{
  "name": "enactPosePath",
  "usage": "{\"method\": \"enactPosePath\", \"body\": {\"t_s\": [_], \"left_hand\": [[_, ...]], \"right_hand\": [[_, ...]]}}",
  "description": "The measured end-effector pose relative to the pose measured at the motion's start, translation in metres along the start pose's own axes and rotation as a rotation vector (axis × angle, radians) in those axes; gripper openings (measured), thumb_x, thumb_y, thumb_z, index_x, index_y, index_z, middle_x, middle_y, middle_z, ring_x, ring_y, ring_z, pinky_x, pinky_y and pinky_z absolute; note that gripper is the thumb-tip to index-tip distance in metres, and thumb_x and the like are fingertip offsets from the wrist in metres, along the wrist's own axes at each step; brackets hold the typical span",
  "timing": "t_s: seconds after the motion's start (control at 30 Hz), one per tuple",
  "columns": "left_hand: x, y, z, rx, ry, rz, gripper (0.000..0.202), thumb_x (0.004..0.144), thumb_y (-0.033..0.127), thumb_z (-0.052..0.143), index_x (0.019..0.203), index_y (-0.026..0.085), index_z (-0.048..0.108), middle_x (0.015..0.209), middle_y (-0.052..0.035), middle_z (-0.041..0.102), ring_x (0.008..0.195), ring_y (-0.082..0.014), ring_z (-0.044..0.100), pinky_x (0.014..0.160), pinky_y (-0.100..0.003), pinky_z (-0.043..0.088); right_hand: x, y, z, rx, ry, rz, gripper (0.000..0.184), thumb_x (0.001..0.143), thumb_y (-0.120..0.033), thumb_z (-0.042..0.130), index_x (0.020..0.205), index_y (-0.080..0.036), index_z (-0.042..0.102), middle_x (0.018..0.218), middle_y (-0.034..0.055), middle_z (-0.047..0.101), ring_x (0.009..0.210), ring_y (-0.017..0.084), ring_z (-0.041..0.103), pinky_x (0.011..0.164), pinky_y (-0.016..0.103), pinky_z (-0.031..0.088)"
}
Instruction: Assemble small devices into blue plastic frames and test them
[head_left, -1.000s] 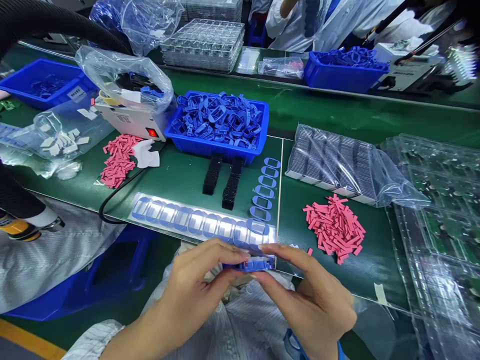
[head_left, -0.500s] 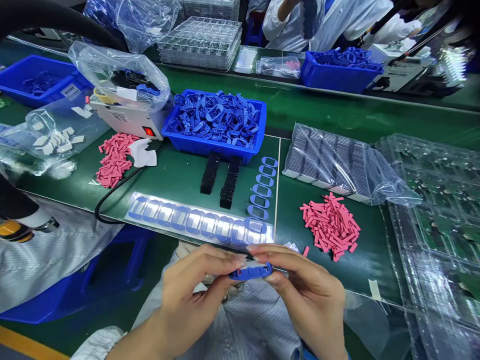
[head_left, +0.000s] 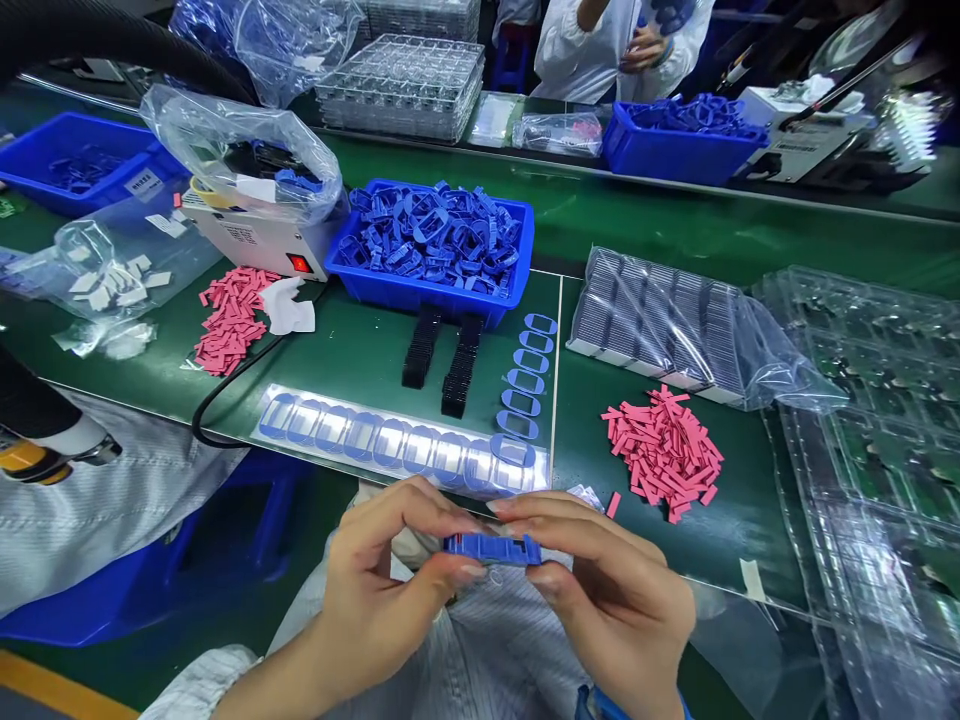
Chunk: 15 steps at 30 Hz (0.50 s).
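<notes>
Both my hands hold one small blue plastic frame [head_left: 491, 548] over my lap, just in front of the table's edge. My left hand [head_left: 390, 590] pinches its left end between thumb and fingers. My right hand [head_left: 607, 590] grips its right end the same way. Just beyond my fingers a clear strip [head_left: 390, 440] with a row of blue frames lies along the green table [head_left: 352, 350]. A short column of blue frames [head_left: 527, 375] runs back from the strip's right end.
A blue bin [head_left: 435, 245] heaped with blue frames stands behind two black part stacks [head_left: 442, 360]. Pink strip piles lie at left [head_left: 229, 318] and right [head_left: 664, 450]. Bagged grey trays [head_left: 675, 325], clear trays [head_left: 877, 440], a white box [head_left: 259, 235] and a co-worker [head_left: 607, 45] are around.
The blue frame has turned in my fingers and now lies level and slightly lower. My hands stayed together over my lap.
</notes>
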<state>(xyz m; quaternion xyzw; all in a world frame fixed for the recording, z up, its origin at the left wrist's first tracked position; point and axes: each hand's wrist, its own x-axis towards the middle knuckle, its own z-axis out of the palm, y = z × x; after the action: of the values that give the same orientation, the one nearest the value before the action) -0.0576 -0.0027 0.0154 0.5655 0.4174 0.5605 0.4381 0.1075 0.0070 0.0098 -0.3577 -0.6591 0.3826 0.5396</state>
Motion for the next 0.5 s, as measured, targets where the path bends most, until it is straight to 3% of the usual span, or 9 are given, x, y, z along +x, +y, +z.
{"method": "enactPosePath", "body": {"t_s": [0.23, 0.37, 0.5], "left_hand": [[-0.003, -0.005, 0.005, -0.006, 0.038, 0.017, 0.010, 0.077, 0.019, 0.070, 0.085, 0.021, 0.066, 0.072, -0.0032, 0.071, 0.063, -0.0176, 0.067, 0.058, -0.029, 0.056], [-0.004, -0.009, 0.005, 0.066, 0.004, 0.043, 0.011, 0.077, 0.016, 0.069, 0.086, 0.020, 0.065, 0.074, -0.0031, 0.070, 0.065, -0.0162, 0.066, 0.059, -0.027, 0.054], [-0.004, -0.012, 0.005, 0.128, 0.031, -0.074, 0.008, 0.077, 0.014, 0.067, 0.080, 0.020, 0.063, 0.070, -0.0004, 0.066, 0.064, -0.0135, 0.061, 0.059, -0.024, 0.050]], "right_hand": [[-0.001, 0.001, 0.000, -0.022, 0.014, 0.051, 0.015, 0.086, -0.012, 0.054, 0.094, -0.020, 0.064, 0.086, 0.0037, 0.069, 0.082, 0.017, 0.066, 0.071, 0.031, 0.055], [0.002, 0.003, -0.002, -0.056, -0.008, 0.048, 0.014, 0.085, -0.011, 0.056, 0.090, -0.020, 0.066, 0.081, 0.0022, 0.070, 0.078, 0.015, 0.067, 0.069, 0.027, 0.056], [0.002, 0.006, -0.006, -0.096, -0.020, 0.145, 0.014, 0.085, -0.013, 0.057, 0.090, -0.022, 0.066, 0.087, 0.0027, 0.072, 0.081, 0.016, 0.069, 0.069, 0.025, 0.058]]}}
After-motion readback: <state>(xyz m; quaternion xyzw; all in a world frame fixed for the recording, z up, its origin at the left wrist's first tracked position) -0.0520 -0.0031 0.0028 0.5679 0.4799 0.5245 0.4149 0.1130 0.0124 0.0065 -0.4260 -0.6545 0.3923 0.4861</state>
